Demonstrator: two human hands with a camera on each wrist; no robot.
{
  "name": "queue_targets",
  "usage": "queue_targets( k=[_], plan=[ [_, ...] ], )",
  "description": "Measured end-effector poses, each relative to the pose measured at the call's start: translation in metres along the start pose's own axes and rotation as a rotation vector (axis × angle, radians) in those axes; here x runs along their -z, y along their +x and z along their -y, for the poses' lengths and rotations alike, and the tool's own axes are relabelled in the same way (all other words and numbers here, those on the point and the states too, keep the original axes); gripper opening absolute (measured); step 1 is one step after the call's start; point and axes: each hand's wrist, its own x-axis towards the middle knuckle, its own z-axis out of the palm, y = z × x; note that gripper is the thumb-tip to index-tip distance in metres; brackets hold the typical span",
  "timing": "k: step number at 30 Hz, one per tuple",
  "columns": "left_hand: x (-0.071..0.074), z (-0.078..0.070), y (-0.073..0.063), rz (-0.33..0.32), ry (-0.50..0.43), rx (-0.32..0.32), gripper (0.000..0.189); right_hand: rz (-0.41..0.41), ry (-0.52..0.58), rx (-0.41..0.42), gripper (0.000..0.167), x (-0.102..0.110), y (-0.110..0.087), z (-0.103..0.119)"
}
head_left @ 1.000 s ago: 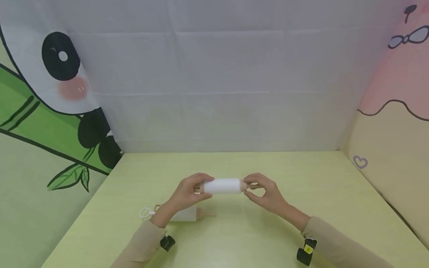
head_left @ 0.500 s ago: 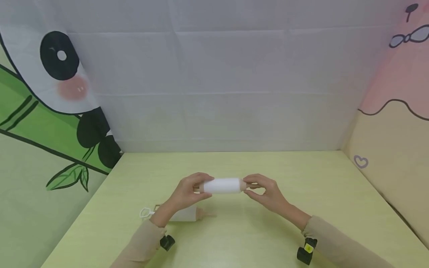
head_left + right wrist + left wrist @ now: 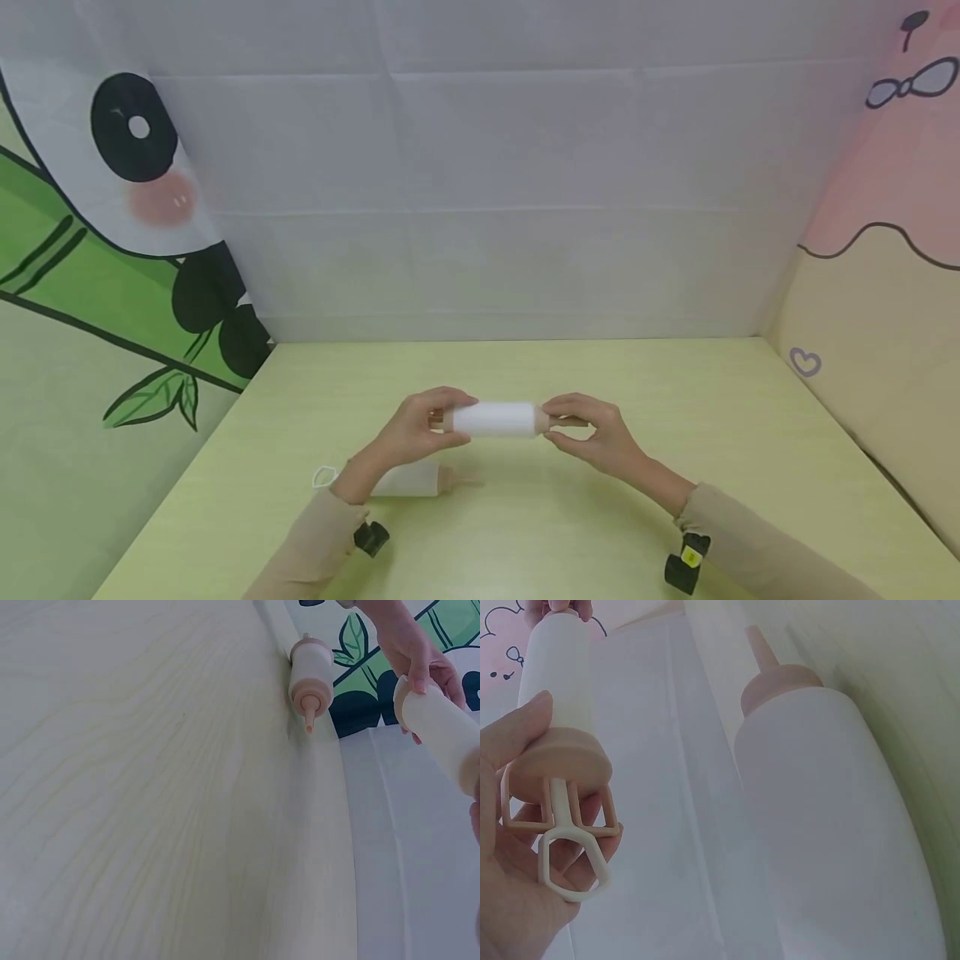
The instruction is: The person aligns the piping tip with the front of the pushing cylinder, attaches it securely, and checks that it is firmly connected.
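A syringe (image 3: 493, 419) with a white barrel and pinkish-beige end pieces is held level above the table, between both hands. My left hand (image 3: 416, 429) grips its handle end, thumb and fingers on either side. In the left wrist view, the white plunger ring (image 3: 574, 864) and two square finger loops stick out by the palm. At the other end, my right hand (image 3: 596, 429) pinches the beige nozzle cap between thumb and fingers. A second, similar syringe (image 3: 408, 479) lies on the table, partly behind the left forearm; its nozzle (image 3: 309, 720) points right in the head view.
The pale yellow table (image 3: 675, 392) reaches back to a grey-white cloth (image 3: 480, 208). Printed panels flank it: a panda and bamboo (image 3: 135, 250) on the left, a pink and cream picture (image 3: 885, 317) on the right. Small black cameras are strapped to both wrists.
The left hand and the held syringe have shifted very slightly left and down. Both hands keep their hold. The syringe on the table has not moved.
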Motion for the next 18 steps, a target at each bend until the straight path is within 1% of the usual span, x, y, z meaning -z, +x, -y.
queue_targets(
  k=[5,7,8,12,15,18],
  plan=[
    [0.002,0.0,0.001,0.027,-0.005,0.031,0.039,-0.008,0.031,0.022,0.037,0.0,0.0,0.0],
    [0.004,-0.001,0.001,0.037,-0.014,0.047,0.039,-0.007,0.044,0.049,0.038,-0.001,-0.004,-0.008],
    [0.004,-0.001,0.001,0.043,-0.023,0.056,0.039,-0.007,0.046,0.061,0.039,-0.001,-0.004,-0.009],
    [0.002,0.021,0.0,0.058,-0.087,0.083,0.04,0.002,0.06,0.103,0.039,-0.003,-0.012,-0.025],
    [-0.001,0.037,-0.002,0.053,-0.118,0.108,0.042,0.008,0.062,0.1,0.04,-0.004,-0.01,-0.023],
    [-0.001,0.033,-0.003,0.035,-0.11,0.127,0.043,0.01,0.05,0.085,0.041,-0.003,-0.002,-0.011]
  ],
)
